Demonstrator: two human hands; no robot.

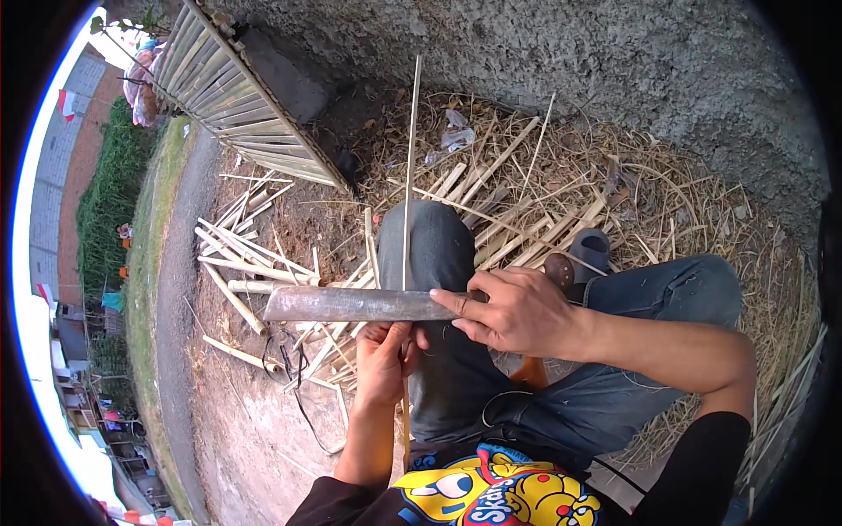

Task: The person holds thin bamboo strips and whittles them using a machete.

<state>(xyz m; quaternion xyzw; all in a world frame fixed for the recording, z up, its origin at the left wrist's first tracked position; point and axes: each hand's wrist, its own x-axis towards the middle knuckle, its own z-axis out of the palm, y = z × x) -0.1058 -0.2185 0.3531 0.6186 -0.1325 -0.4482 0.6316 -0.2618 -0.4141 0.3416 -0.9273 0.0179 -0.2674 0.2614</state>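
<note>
My left hand (381, 359) is closed on a long thin bamboo strip (410, 175). The strip stands lengthwise over my bent knee, its far end near the grey wall and its near end running down toward my shirt. My right hand (517, 311) grips a machete (351, 304), its index finger stretched along the metal. The wide, worn blade lies crosswise over the strip, just beyond my left fingers, and points left. Part of the strip is hidden under the blade, so I cannot tell how deep the edge sits.
Cut bamboo pieces (254, 254) lie piled at the left, with more strips and shavings (561, 206) beyond my knees. A slatted bamboo panel (254, 96) leans at the far left by the rough wall (614, 70). A grey sandal (590, 252) shows near my right knee.
</note>
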